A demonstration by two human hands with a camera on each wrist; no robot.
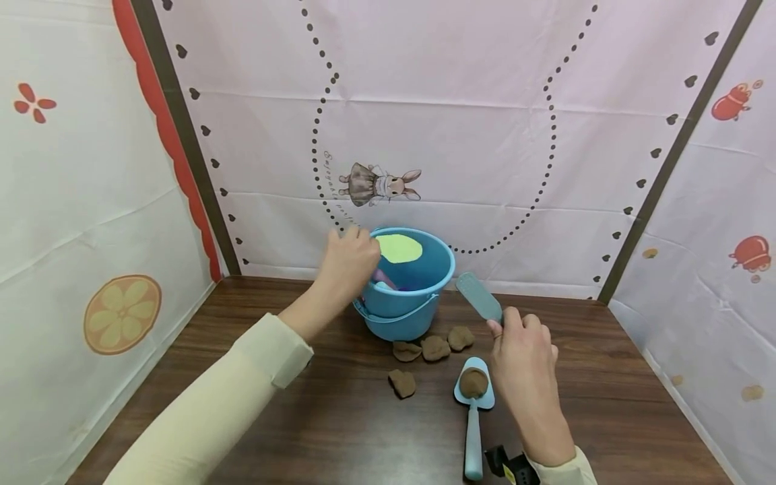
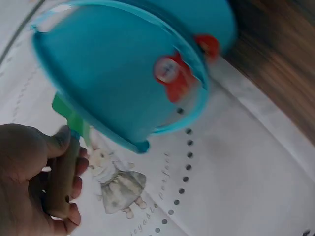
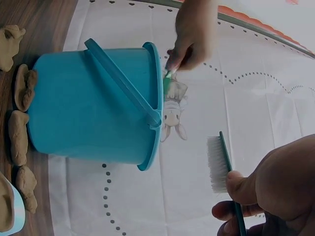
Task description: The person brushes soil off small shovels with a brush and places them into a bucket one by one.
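My left hand (image 1: 350,261) grips the tan handle of a small tool with a flat green blade (image 1: 399,248), a toy shovel by its look. That blade is over the mouth of a light-blue bucket (image 1: 397,329), and the hand is at the bucket's left rim. Purple and pale-blue items (image 1: 383,279) show inside, partly hidden. To the right of the bucket, my right hand (image 1: 526,370) holds a brush (image 1: 479,296) by its teal handle. White bristles (image 3: 216,164) face the bucket in the right wrist view, apart from it.
A light-blue scoop (image 1: 473,444) lies below the right hand with a brown lump (image 1: 473,382) in its pan. Several brown clay-like lumps (image 1: 435,348) sit on the wooden table (image 1: 339,431) before the bucket. A printed cloth (image 1: 436,148) rises behind it.
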